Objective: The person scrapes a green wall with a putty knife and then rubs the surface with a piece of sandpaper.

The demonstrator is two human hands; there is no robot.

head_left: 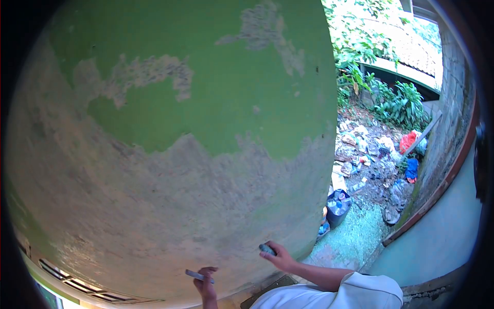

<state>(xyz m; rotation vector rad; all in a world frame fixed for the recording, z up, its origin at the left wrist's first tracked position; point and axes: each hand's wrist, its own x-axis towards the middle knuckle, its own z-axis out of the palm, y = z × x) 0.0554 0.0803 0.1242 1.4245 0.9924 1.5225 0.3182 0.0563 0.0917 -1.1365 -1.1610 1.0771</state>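
Observation:
A wall (206,216) with green paint above and a bare, whitish-grey patchy surface below fills most of the view. Near its lower part, my right hand (280,258) closes around a small dark grey-green block (267,250) that overlaps the bare surface. Lower and to the left, my left hand (206,283) grips a flat, narrow grey strip-shaped tool (197,275), one end sticking out to the left past the fingers. Its exact kind I cannot tell.
Right of the wall's edge, a passage (355,232) leads to ground strewn with litter (368,149) and green plants (401,105). A dark bin (339,219) full of plastic stands by the corner. A block wall (450,113) bounds the right side; a slatted vent (77,280) is lower left.

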